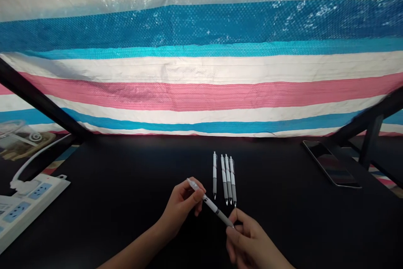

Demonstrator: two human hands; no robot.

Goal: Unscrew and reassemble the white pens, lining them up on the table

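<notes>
A white and grey click pen (211,205) is held slantwise above the black table between both hands. My left hand (181,204) pinches its clear upper end near the clip, thumb on top. At the lower end, my right hand (247,239) grips the grey barrel, and its fingers hide the tip. Just beyond the hands lie several similar pens: one pen (214,174) sits apart on the left, and a close group of pens (227,178) lies to its right, all with tips pointing toward me.
On the black table (132,176), a dark phone (330,164) lies at the far right. A white power strip (34,202) with a plugged-in cable sits at the left edge. Striped plastic sheeting (201,97) hangs behind, with dark metal bars (40,97) at both sides.
</notes>
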